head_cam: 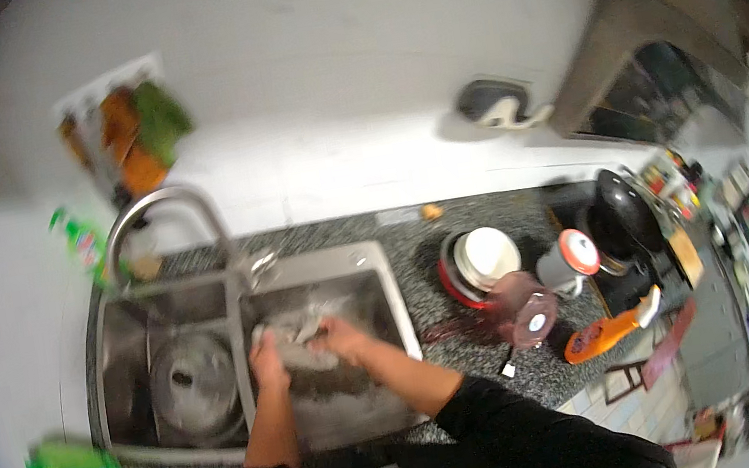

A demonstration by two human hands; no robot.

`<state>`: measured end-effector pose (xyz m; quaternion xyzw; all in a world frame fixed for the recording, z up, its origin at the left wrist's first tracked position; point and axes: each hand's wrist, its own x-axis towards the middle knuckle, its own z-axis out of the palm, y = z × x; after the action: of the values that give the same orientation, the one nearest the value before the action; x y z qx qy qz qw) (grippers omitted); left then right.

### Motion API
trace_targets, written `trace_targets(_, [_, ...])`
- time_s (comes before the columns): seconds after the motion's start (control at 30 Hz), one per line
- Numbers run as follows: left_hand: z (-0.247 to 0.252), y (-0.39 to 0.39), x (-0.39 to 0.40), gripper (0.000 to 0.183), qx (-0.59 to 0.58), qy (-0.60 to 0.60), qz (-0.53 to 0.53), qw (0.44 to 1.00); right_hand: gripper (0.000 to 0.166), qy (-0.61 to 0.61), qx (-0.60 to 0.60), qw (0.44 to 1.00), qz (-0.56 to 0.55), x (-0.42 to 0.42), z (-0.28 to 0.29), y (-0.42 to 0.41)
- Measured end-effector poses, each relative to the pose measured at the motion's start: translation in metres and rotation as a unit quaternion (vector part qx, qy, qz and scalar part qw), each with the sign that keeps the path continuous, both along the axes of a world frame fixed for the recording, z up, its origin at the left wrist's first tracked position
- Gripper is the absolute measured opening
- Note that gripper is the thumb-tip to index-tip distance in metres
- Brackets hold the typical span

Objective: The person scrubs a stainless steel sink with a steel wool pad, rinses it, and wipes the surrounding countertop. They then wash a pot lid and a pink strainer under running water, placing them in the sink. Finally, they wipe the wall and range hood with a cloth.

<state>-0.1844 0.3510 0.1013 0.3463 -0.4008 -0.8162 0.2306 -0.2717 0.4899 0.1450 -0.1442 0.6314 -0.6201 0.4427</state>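
Observation:
In the right basin (374, 306) of a steel double sink, a blurred whitish cloth (309, 356) hangs between my two hands. My left hand (268, 362) grips its left side. My right hand (343, 340) has its fingers closed on the right part. Motion blur hides the finger details. A round glass pot lid (196, 399) with a dark knob lies in the left basin (124, 380). The curved steel faucet (158, 196) arches over the left basin, behind my hands.
Right of the sink stand stacked white bowls (490, 256), a pinkish translucent container (520, 310), a grey-and-orange mug (571, 259) and an orange item (604, 336). A black wok (622, 211) sits farther right. Green bottles (85, 244) flank the sink's left side.

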Motion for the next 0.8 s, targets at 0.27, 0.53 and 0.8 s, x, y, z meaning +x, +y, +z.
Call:
trace_targets(0.27, [-0.133, -0.007, -0.002, 0.060, -0.428, -0.404, -0.240, 0.772, 0.055, 0.010, 0.277, 0.949, -0.148, 0.024, -0.119, 0.038])
trace_targets(0.53, [-0.086, 0.096, -0.044, 0.035, -0.377, -0.233, -0.410, 0.797, 0.057, -0.371, -0.085, 0.889, -0.254, -0.009, -0.184, 0.041])
trace_targets(0.8, [-0.060, 0.020, -0.039, 0.031, -0.568, -0.327, -0.268, 0.706, 0.046, -0.357, 0.121, 0.905, -0.196, 0.024, -0.091, 0.003])
